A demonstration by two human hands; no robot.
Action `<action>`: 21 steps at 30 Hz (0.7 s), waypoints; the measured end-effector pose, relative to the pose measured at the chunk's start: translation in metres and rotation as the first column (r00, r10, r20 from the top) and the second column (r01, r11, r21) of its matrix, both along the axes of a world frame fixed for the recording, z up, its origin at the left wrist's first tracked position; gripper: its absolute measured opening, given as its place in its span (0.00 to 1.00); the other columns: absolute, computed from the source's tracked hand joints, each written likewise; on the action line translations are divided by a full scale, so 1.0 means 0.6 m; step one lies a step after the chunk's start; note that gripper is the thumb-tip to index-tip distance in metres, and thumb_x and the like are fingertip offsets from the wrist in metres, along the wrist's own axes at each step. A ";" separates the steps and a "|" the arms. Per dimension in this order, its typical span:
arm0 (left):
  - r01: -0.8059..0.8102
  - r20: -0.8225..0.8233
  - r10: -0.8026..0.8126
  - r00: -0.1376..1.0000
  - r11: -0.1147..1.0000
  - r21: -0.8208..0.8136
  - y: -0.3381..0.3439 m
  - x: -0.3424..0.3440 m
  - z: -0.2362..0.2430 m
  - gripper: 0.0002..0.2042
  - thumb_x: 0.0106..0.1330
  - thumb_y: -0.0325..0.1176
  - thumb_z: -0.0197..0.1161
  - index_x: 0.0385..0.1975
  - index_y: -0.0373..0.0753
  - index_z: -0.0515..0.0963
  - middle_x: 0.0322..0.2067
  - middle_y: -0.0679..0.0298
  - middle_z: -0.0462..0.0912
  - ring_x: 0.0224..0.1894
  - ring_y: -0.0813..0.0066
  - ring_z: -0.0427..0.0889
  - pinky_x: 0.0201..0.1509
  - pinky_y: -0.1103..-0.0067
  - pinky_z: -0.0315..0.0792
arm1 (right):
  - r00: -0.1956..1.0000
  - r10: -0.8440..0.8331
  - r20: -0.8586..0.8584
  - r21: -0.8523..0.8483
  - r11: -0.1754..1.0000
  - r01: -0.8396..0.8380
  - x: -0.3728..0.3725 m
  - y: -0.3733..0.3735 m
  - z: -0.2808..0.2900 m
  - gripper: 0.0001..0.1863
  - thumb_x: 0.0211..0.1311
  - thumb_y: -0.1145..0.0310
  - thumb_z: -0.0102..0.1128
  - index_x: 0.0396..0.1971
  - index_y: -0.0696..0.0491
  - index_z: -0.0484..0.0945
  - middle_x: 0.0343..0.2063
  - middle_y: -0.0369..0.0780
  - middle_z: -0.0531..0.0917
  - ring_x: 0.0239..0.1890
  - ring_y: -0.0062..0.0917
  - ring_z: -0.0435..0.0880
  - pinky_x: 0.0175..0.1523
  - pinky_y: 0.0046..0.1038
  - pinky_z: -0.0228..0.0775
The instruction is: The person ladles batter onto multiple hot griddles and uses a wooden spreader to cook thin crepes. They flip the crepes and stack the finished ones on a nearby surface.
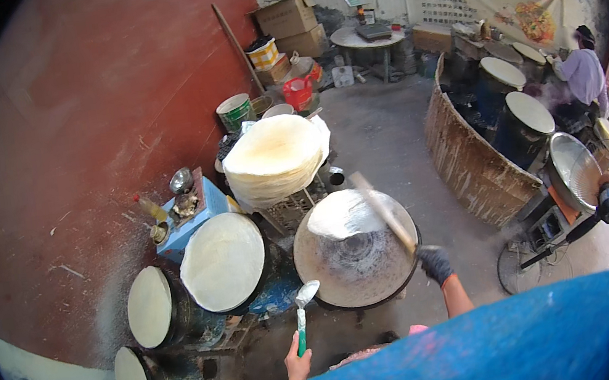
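Note:
A round griddle [363, 282] lies in front of me, with a wet white patch of batter [339, 216] over its far part. My right hand [436, 263], in a dark glove, is closed on the near end of a long flat wooden spreader [383, 212]. The spreader slants over the griddle's right side, along the batter's right edge. Bare and closed, my left hand [297, 361] grips the green handle of a scraper [303, 328]. White batter coats the scraper's blade, which is by the griddle's left rim.
Left stand more griddles with pale pancakes [223, 262], beside a blue box [203, 207]. A tall pancake stack [275, 155] rises beyond my griddle. Right are a curved rusty barrier [469, 153], several drum griddles [529, 113], a fan [522, 265] and another person [583, 72].

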State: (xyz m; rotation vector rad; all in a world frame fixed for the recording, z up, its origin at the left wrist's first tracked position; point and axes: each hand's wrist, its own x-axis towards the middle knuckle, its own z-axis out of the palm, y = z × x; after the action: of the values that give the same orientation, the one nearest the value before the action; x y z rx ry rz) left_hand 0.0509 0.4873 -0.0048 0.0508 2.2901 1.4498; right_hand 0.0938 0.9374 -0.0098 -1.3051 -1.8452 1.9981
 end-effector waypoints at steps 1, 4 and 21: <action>-0.010 -0.004 0.010 1.000 1.000 0.005 0.003 0.004 0.002 0.31 0.53 0.25 0.58 0.62 0.41 0.62 0.57 0.54 0.69 0.54 0.73 0.71 0.51 0.81 0.66 | 0.984 -0.162 -0.069 0.058 0.984 0.166 -0.006 0.004 -0.005 0.11 0.48 0.59 0.65 0.29 0.49 0.84 0.11 0.33 0.72 0.08 0.16 0.64 0.10 0.20 0.55; -0.058 0.069 0.057 0.996 0.998 0.013 0.015 0.011 0.011 0.31 0.54 0.24 0.58 0.62 0.44 0.62 0.43 0.61 0.78 0.27 0.81 0.74 0.30 0.81 0.70 | 0.905 0.410 -0.118 0.606 0.752 -0.261 -0.029 0.025 -0.019 0.14 0.48 0.58 0.64 0.32 0.52 0.82 0.13 0.35 0.75 0.12 0.21 0.71 0.17 0.27 0.65; -0.215 0.174 0.206 0.963 0.976 0.037 0.069 0.041 0.077 0.33 0.56 0.22 0.58 0.63 0.52 0.60 0.15 0.71 0.68 0.13 0.85 0.64 0.14 0.83 0.59 | 0.751 0.491 0.442 -0.010 0.840 -0.543 -0.107 0.123 0.003 0.19 0.44 0.52 0.67 0.29 0.53 0.83 0.13 0.33 0.73 0.14 0.15 0.66 0.16 0.24 0.58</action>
State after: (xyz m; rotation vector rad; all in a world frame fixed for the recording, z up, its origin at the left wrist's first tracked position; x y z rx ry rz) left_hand 0.0756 0.5288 0.0413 -0.2975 2.1693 1.5567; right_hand 0.0298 1.0114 -0.0079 -1.3937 -2.7573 1.8701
